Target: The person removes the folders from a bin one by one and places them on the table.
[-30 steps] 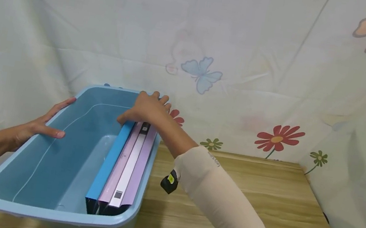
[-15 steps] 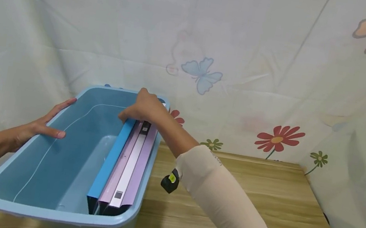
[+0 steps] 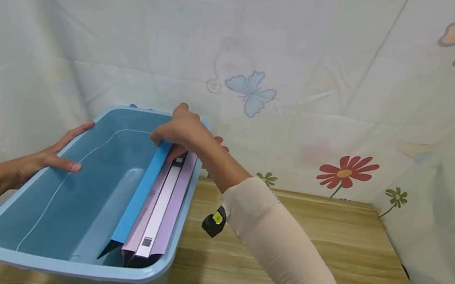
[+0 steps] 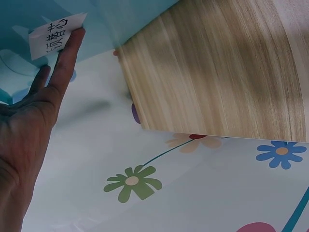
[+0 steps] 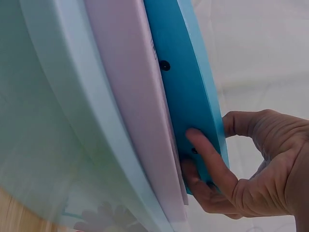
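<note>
Blue folder (image 3: pixel 141 193), tilted (pinched w/ R hand (image 3: pixel 182 129))

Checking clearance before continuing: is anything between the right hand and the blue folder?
Nothing visible: the right hand grips the blue folder from both sides near its far end. The pink folder stands alongside, not in between.

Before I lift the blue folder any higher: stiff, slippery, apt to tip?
Probably stiff: the blue folder's long edges run straight. Perhaps a bit slippery: its face looks smooth in the right wrist view. Likely to tip or swing: the right hand pinches only its far end.
</note>
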